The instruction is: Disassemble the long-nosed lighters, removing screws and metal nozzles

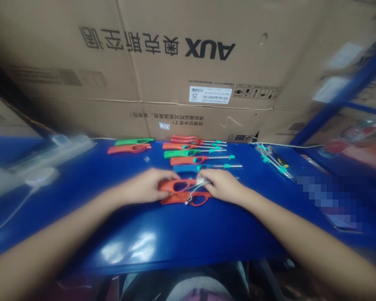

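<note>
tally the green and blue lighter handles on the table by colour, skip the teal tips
Green handles, one at back left and one in the middle row: 2
Blue handle, partly behind the right hand: 1
Total: 3

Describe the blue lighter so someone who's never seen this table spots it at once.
Behind the blue tabletop stands a big carton with upside-down AUX lettering. In front of it, lighters lie side by side, barrels pointing right; the blue lighter is just beyond the right hand. Its handle is the only visible blue one; its neighbours' are orange, red or green.
</note>
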Demonstrator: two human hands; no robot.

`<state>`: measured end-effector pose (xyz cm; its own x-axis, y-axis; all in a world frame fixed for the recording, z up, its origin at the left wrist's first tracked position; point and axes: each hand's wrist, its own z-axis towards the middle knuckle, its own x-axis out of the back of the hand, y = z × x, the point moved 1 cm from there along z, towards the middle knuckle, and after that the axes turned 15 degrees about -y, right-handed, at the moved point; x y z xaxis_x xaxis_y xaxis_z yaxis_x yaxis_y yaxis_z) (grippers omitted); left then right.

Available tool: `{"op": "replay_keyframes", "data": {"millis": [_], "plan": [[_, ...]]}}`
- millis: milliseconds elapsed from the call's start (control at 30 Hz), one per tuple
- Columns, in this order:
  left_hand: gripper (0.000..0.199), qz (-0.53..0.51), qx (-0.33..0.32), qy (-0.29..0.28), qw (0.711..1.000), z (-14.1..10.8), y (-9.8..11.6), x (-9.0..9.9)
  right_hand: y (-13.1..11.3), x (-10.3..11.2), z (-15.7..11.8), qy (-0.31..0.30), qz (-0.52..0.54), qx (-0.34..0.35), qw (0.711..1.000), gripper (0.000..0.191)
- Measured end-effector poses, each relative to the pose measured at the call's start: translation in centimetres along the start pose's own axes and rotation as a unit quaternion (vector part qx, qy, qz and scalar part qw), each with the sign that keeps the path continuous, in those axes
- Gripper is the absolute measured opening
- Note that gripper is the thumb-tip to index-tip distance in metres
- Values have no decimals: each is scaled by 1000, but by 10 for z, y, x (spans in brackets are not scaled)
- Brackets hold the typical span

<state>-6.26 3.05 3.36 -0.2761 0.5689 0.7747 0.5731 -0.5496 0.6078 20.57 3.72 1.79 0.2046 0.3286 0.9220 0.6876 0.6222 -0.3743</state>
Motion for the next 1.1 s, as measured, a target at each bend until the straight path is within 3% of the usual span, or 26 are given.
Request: {"op": "replay_keyframes", "data": {"millis": [133,267,400,533,633,767,1100], "plan": [[41,1,9,64,998,-4,2,5,14,22,-9,71,8,-33,997,15],[36,20,-16,124,992,-3,9,0,48,56,-21,169,-9,-171,971,17],[35,37,-62,69,995,0,18,-13,94,80,-37,185,-48,-399,897,25],[32,62,-65,30,995,2,25,-24,136,87,-52,188,-33,-488,852,31],[34,84,-60,16,994,3,26,-26,159,86,-60,200,-32,-515,833,31],[37,102,-57,3,993,3,24,-25,176,82,-66,226,-47,-508,830,41],[30,108,-66,8,992,1,23,-22,189,74,-66,244,-44,-489,836,46]]}}
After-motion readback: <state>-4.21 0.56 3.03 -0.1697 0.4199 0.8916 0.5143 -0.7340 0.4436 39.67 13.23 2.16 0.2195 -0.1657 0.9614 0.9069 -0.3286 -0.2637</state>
